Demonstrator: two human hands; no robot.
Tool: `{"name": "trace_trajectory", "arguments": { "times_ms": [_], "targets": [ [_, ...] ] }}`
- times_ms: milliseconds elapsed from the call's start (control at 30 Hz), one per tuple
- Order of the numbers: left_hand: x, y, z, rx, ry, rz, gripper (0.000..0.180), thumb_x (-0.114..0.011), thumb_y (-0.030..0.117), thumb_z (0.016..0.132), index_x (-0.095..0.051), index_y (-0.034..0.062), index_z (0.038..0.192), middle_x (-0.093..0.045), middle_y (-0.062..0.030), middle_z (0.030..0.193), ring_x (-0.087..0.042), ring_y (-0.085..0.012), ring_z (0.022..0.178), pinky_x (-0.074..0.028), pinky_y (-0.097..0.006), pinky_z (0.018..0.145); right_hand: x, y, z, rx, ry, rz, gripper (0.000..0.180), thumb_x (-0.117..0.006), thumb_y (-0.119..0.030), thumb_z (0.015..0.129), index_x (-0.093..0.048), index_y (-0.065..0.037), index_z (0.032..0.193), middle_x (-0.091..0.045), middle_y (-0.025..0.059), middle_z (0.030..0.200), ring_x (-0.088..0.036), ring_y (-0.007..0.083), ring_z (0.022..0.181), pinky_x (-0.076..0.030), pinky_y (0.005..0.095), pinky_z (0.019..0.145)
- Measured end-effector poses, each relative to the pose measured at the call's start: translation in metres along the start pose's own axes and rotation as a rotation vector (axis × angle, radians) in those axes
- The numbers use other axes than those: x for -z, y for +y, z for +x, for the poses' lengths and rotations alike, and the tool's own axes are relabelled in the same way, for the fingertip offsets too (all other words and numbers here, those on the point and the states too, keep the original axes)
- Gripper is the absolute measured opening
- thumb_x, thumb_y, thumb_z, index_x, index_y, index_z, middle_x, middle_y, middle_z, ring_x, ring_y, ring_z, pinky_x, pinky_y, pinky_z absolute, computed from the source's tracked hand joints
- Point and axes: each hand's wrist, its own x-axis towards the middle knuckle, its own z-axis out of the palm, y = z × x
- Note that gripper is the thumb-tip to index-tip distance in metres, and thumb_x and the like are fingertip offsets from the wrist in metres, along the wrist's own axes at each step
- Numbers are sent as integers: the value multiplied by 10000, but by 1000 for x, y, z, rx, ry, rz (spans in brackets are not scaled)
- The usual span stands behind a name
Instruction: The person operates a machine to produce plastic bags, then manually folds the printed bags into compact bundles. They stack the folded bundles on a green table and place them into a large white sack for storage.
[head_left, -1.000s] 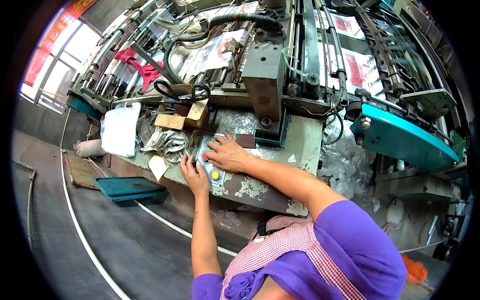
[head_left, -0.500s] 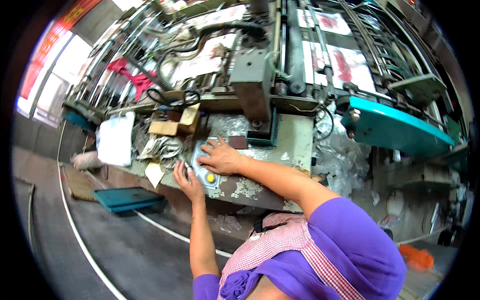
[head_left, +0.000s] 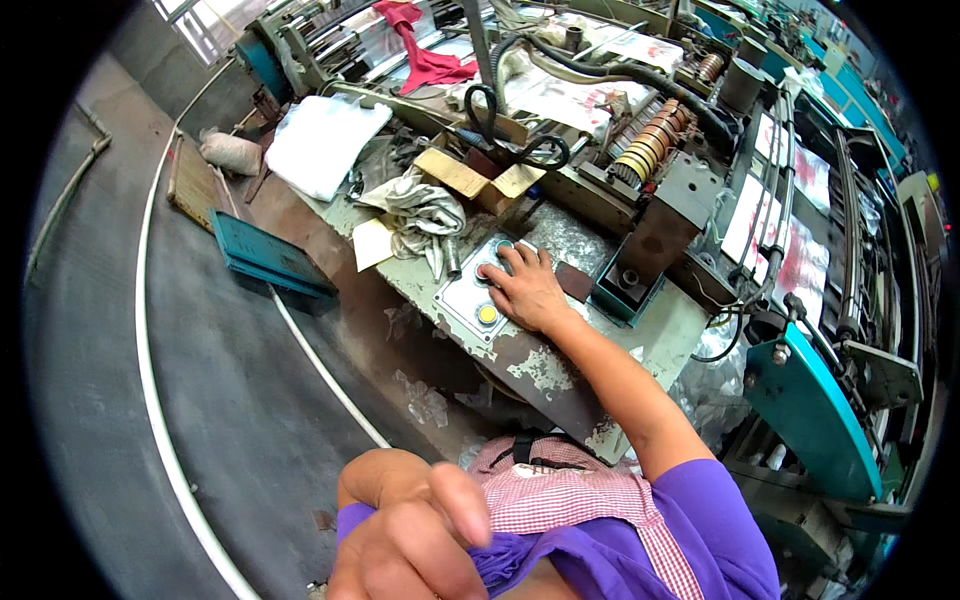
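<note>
Grey button panel (head_left: 464, 298) under right hand (head_left: 530, 290)

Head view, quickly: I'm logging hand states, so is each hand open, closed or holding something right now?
Left hand: curled in the foreground; whether it holds anything cannot be told.
Right hand: open, on the button panel, no held object visible.

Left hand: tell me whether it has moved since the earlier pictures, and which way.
Yes. The left hand has moved away from the push-button panel, back toward the person's checked apron.
</note>
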Motion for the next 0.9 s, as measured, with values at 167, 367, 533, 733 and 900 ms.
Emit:
{"name": "trace_trajectory", "arguments": {
  "times_ms": [167, 367, 533, 733, 900],
  "targets": [
    [25, 1, 10, 115, -303, -165, 122, -558, 301, 904, -625, 222, 840, -668, 91, 915, -530, -127, 787, -362, -357, 860, 0, -1, 0, 6, 4, 18, 303, -578, -269, 828, -552, -205, 1123, -476, 133, 1213, -441, 390, 1142, -313, 591, 953],
    [13, 9, 7, 217, -133, -67, 148, -557, 270, 903, -622, 212, 783, -671, 79, 877, -533, -139, 788, -369, -360, 828, 4, -2, 3, 11, -11, -1, 293, -577, -259, 828, -550, -204, 1114, -479, 131, 1182, -441, 383, 1131, -314, 579, 954],
    [16, 8, 3, 175, -111, -54, 133, -579, 268, 892, -622, 204, 783, -670, 77, 880, -537, -146, 787, -378, -363, 831, 8, -4, 3, 6, -18, 7, 293, -586, -254, 823, -551, -203, 1109, -482, 131, 1173, -439, 380, 1129, -316, 581, 952],
    [41, -13, -8, -63, -136, 23, 157, -538, 175, 850, -487, 175, 702, -544, 39, 764, -493, -164, 788, -374, -349, 723, 4, -2, 2, 5, -9, 10, 295, -585, -260, 830, -552, -205, 1118, -483, 135, 1211, -439, 388, 1142, -318, 591, 954],
    [143, -100, -8, 0, -159, 816, 113, -518, -18, 826, -552, 15, 929, -609, -143, 980, -553, -255, 937, -424, -362, 860, -1, -2, 2, 22, 22, -8, 303, -588, -260, 821, -552, -204, 1117, -480, 135, 1211, -443, 388, 1140, -334, 597, 943]
  ]
}}
